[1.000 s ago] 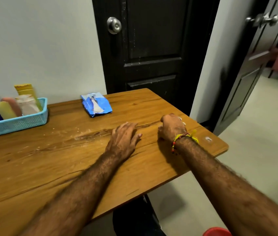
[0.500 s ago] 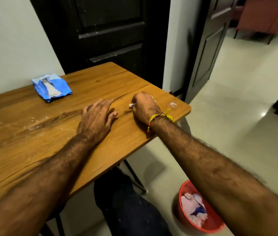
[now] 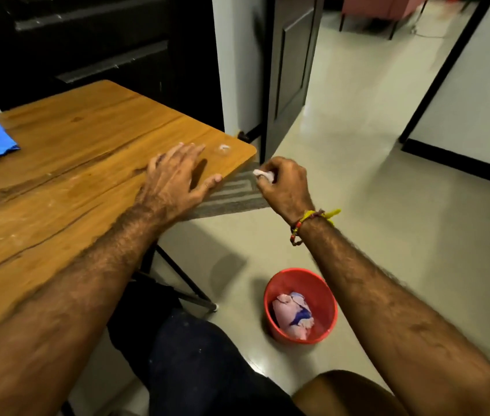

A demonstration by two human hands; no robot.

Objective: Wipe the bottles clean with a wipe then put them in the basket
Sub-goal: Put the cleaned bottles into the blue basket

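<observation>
Right hand [image 3: 282,187]: curling round a white wipe [image 3: 263,174], past the table [image 3: 87,139] edge.
Left hand [image 3: 177,178]: lying flat, fingers wide.
Red bin [image 3: 300,306]: sitting near, right.

Only one view on my end, the head-worn wide-angle cam, so there's no second view to overlap with. It's looking forward and steeply down from above the wooden brown desk [image 3: 87,175], pointed at its right corner. Close in: both forearms fill the lower frame, and I also get pale floor with a round red plastic bin [image 3: 323,283] beside the desk.
</observation>
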